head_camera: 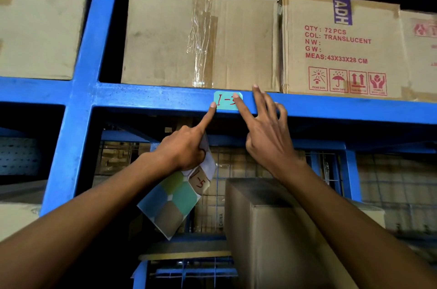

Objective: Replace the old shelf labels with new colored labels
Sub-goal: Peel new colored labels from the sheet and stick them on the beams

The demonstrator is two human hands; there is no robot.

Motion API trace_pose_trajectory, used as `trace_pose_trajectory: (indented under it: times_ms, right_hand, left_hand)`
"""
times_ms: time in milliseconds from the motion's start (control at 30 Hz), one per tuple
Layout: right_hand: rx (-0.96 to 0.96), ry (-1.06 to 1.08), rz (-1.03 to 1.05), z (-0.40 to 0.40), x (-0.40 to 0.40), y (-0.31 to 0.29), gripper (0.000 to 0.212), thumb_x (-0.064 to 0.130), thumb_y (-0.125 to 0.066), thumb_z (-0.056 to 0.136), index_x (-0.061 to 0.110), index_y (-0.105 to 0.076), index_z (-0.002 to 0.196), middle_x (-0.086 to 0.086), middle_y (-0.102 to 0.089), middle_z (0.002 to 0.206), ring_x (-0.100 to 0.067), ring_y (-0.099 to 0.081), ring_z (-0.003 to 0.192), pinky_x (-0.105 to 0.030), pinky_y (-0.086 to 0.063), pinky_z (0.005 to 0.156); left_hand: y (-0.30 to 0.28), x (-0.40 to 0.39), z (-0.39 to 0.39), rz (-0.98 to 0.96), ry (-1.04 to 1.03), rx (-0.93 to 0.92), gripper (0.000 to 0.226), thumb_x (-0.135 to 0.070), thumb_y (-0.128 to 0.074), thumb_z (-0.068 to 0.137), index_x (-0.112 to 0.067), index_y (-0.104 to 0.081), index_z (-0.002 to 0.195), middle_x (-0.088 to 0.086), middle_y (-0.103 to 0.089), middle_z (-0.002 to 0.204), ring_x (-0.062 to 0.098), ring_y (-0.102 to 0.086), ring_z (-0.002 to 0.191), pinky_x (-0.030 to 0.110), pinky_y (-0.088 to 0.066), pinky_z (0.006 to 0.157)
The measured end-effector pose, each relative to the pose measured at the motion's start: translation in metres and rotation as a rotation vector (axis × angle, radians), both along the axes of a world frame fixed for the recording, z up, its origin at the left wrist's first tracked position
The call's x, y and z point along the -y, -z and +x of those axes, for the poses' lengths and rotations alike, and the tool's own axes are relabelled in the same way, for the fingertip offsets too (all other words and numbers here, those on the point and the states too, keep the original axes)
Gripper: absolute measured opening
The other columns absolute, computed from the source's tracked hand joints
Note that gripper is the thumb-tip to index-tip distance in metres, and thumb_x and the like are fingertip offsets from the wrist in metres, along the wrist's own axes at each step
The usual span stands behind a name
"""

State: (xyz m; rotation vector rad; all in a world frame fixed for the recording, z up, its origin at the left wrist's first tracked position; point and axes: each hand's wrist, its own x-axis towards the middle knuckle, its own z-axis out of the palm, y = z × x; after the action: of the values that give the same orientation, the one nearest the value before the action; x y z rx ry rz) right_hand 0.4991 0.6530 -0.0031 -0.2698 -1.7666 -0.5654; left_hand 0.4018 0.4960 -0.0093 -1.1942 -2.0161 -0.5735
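Observation:
A teal label (225, 101) with red handwriting is stuck on the front of the blue shelf beam (146, 99). My left hand (186, 146) points its index fingertip onto the label's left edge while its other fingers hold a sheet of colored labels (175, 196) that hangs below; the sheet carries blue, green, teal and tan stickers and a tan one marked "I-5". My right hand (264, 132) presses its index fingertip on the label's right part, its other fingers spread apart and holding nothing.
Cardboard boxes stand on the shelf above: a plain taped one (198, 38) and one printed in red (340, 47). A blue upright (80, 90) rises at the left. Below the beam a brown box (264, 224) stands in front of wire mesh.

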Motion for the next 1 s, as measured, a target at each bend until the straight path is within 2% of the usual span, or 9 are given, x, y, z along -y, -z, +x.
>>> trace_pose_trajectory:
  times_ms: [200, 300, 367, 467, 533, 700, 767, 867, 1000]
  right_hand:
    - [0.001, -0.001, -0.167, -0.001, -0.003, -0.009, 0.084, 0.007, -0.055, 0.079, 0.029, -0.008, 0.146, -0.016, -0.001, 0.157, -0.033, -0.003, 0.142, -0.047, -0.013, 0.112]
    - [-0.035, -0.071, -0.205, 0.005, 0.000, 0.000, 0.079, 0.005, -0.051, 0.078, 0.025, -0.017, 0.146, -0.015, -0.003, 0.157, -0.032, -0.006, 0.142, -0.045, -0.013, 0.111]
    - [-0.078, -0.158, -0.158, 0.011, 0.004, 0.011, 0.071, 0.005, -0.049, 0.075, 0.021, -0.030, 0.142, -0.015, -0.015, 0.156, -0.032, -0.014, 0.141, -0.042, -0.015, 0.109]
    - [-0.169, -0.370, -0.177, 0.019, 0.015, 0.039, 0.053, 0.012, -0.044, 0.073, 0.015, -0.058, 0.123, -0.013, -0.051, 0.134, -0.030, -0.042, 0.124, -0.034, -0.027, 0.098]
    - [-0.173, -0.455, -0.230, 0.023, 0.023, 0.059, 0.042, 0.018, -0.045, 0.076, 0.013, -0.065, 0.112, -0.009, -0.062, 0.115, -0.026, -0.051, 0.109, -0.028, -0.028, 0.087]
    - [-0.091, -0.457, -0.298, 0.030, 0.048, 0.101, 0.037, 0.021, -0.049, 0.080, 0.006, -0.065, 0.110, -0.013, -0.062, 0.110, -0.028, -0.052, 0.104, -0.042, -0.042, 0.090]
    - [-0.061, -0.446, -0.326, 0.032, 0.059, 0.112, 0.039, 0.021, -0.049, 0.080, 0.005, -0.063, 0.113, -0.015, -0.060, 0.116, -0.029, -0.051, 0.109, -0.048, -0.043, 0.093]
    - [-0.043, -0.449, -0.367, 0.034, 0.077, 0.120, 0.039, 0.021, -0.047, 0.080, 0.006, -0.063, 0.113, -0.014, -0.059, 0.119, -0.028, -0.050, 0.111, -0.046, -0.042, 0.096]
    - [-0.092, -0.441, -0.383, 0.031, 0.096, 0.131, 0.020, 0.015, -0.060, 0.081, 0.009, -0.067, 0.098, -0.011, -0.062, 0.109, -0.026, -0.052, 0.104, -0.041, -0.040, 0.092]
  left_hand:
    - [-0.001, 0.001, 0.003, -0.002, 0.038, 0.043, 0.104, -0.005, -0.056, 0.081, -0.043, 0.021, 0.140, 0.012, -0.050, 0.076, 0.024, -0.049, 0.060, 0.041, -0.045, 0.059]
    - [0.005, 0.003, 0.004, 0.049, 0.149, 0.094, 0.100, -0.001, -0.053, 0.077, -0.037, 0.010, 0.146, 0.022, -0.057, 0.085, 0.042, -0.057, 0.084, 0.046, -0.050, 0.081]
    - [0.016, 0.006, 0.003, 0.125, 0.277, 0.156, 0.096, 0.002, -0.052, 0.076, -0.034, 0.002, 0.148, 0.017, -0.058, 0.095, 0.039, -0.055, 0.100, 0.035, -0.045, 0.089]
    - [0.039, 0.012, 0.002, 0.309, 0.504, 0.303, 0.090, 0.009, -0.051, 0.080, -0.029, -0.008, 0.149, 0.000, -0.040, 0.138, 0.011, -0.040, 0.125, 0.017, -0.031, 0.098]
    - [0.053, 0.018, 0.001, 0.442, 0.624, 0.432, 0.086, 0.012, -0.050, 0.083, -0.029, -0.012, 0.149, -0.007, -0.025, 0.153, 0.009, -0.030, 0.137, 0.020, -0.028, 0.109]
    - [0.077, 0.042, 0.005, 0.664, 0.766, 0.669, 0.084, 0.007, -0.054, 0.085, -0.037, -0.018, 0.146, -0.002, -0.040, 0.147, 0.016, -0.048, 0.126, 0.036, -0.041, 0.105]
    - [0.082, 0.053, 0.008, 0.704, 0.810, 0.697, 0.082, 0.007, -0.053, 0.086, -0.037, -0.019, 0.147, -0.007, -0.041, 0.145, 0.014, -0.053, 0.120, 0.031, -0.046, 0.100]
    - [0.088, 0.063, 0.009, 0.699, 0.866, 0.719, 0.082, 0.009, -0.052, 0.087, -0.035, -0.018, 0.147, -0.012, -0.043, 0.138, 0.006, -0.061, 0.096, 0.013, -0.052, 0.073]
    - [0.098, 0.073, 0.005, 0.665, 0.859, 0.706, 0.080, 0.010, -0.049, 0.088, -0.037, -0.020, 0.146, 0.002, -0.051, 0.138, 0.005, -0.061, 0.088, 0.017, -0.052, 0.072]
